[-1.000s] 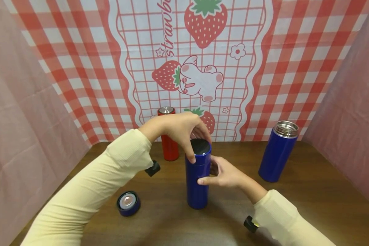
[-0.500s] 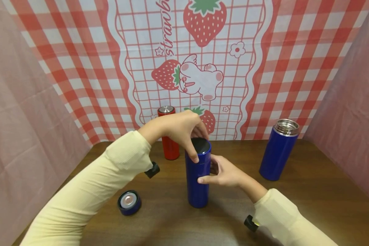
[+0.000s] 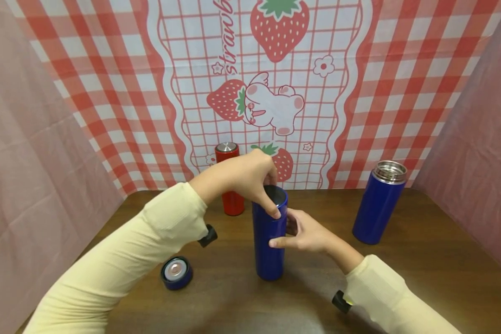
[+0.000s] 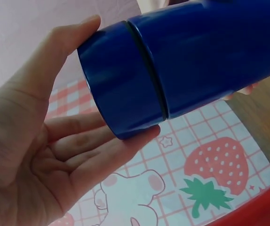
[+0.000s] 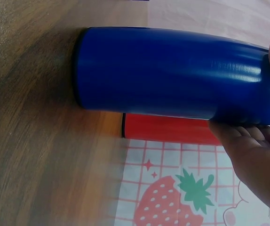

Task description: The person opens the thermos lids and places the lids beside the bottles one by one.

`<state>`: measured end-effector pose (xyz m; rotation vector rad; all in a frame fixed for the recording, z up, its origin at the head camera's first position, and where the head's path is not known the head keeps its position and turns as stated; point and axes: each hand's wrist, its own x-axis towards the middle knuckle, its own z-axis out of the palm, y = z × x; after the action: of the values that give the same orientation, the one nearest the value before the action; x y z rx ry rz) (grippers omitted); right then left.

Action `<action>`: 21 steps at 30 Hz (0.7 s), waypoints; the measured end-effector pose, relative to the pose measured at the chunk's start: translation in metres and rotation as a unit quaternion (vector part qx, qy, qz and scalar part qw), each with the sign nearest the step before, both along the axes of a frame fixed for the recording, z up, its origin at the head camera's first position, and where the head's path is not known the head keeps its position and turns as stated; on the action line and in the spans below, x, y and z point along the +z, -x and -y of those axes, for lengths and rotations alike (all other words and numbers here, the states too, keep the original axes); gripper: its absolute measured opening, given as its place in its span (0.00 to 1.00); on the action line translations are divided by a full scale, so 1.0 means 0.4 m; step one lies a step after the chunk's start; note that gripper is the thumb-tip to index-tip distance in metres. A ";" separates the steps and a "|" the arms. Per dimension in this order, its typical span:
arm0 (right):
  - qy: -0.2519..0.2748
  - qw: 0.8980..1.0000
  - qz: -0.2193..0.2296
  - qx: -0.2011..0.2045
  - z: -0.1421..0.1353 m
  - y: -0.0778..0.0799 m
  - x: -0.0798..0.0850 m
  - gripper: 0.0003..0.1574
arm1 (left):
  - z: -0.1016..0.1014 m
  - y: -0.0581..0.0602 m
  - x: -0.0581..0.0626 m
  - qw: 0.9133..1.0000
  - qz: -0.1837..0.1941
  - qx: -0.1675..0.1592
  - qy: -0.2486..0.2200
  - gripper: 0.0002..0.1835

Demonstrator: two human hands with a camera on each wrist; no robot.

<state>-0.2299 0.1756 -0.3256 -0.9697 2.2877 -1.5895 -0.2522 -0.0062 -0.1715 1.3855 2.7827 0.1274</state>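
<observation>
Wood table (image 3: 300,306): left hand (image 3: 252,175) grips cap (image 4: 121,82); right hand (image 3: 305,233) grips bottle (image 3: 269,260); only the head view shows open flask (image 3: 375,211), right.

The middle bottle (image 3: 269,255) looks smooth and glossy — bottle neck (image 3: 390,173) at right shiny metal, table (image 3: 309,301) wood-grained, left curtain (image 3: 33,148) matt cloth.

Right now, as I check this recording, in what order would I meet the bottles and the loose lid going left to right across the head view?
Loose blue lid, red bottle, lidded blue bottle, open blue bottle.
</observation>
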 end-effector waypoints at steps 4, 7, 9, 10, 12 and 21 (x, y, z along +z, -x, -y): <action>0.004 1.000 0.004 0.000 0.001 -0.002 0.001 0.42 | -0.004 -0.006 -0.002 1.000 -0.013 0.015 -0.003 0.28; 0.010 1.000 0.008 0.002 0.000 -0.002 0.000 0.42 | -0.007 -0.009 -0.006 1.000 -0.019 0.023 -0.007 0.25; 0.011 1.000 0.007 0.002 -0.001 -0.001 -0.001 0.42 | -0.009 -0.012 -0.008 0.999 -0.022 0.031 -0.009 0.28; 0.010 1.000 0.006 0.001 -0.001 -0.001 -0.001 0.42 | -0.010 -0.014 -0.009 0.999 -0.025 0.036 -0.009 0.31; 0.006 1.000 0.003 -0.002 -0.001 0.001 -0.002 0.41 | -0.013 -0.017 -0.010 0.998 -0.032 0.048 -0.009 0.35; -0.003 1.000 0.003 0.001 -0.003 0.001 0.000 0.42 | -0.020 -0.035 -0.010 0.993 -0.043 0.106 0.003 0.36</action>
<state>-0.2303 0.1769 -0.3257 -0.9641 2.2861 -1.5820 -0.2381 0.0019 -0.1756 1.1154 2.9922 0.0664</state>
